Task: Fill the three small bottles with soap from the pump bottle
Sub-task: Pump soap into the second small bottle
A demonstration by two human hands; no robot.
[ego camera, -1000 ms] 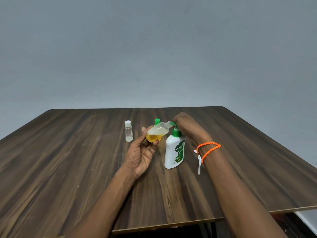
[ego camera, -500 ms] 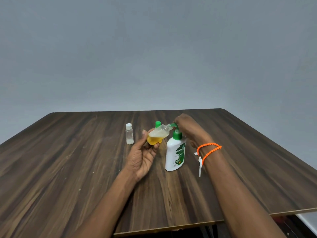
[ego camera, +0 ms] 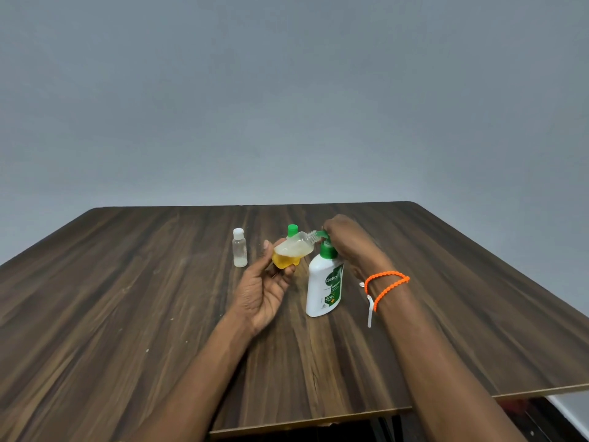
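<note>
Head view, sole camera: the left hand [ego camera: 264,288] grips a small clear bottle [ego camera: 291,250], tilted almost on its side, with its open neck set against the green spout of the pump bottle [ego camera: 323,282], which stands upright on the wooden table [ego camera: 127,314]. The right hand [ego camera: 347,240] rests on top of the pump head, fingers curled over it and pressing. The tilted bottle shows yellow soap pooled at its lower end with a paler layer above. Compared with the frames from a second and half a second ago, the hands, the spout contact and the soap level appear essentially unchanged; only the camera has shifted slightly. Judgement: pumping into this bottle is ongoing and it is roughly part full. A second small bottle with a white cap [ego camera: 239,248] stands capped and apparently unfilled to the left; a green cap [ego camera: 292,229] shows behind the held bottle, its bottle hidden
</note>
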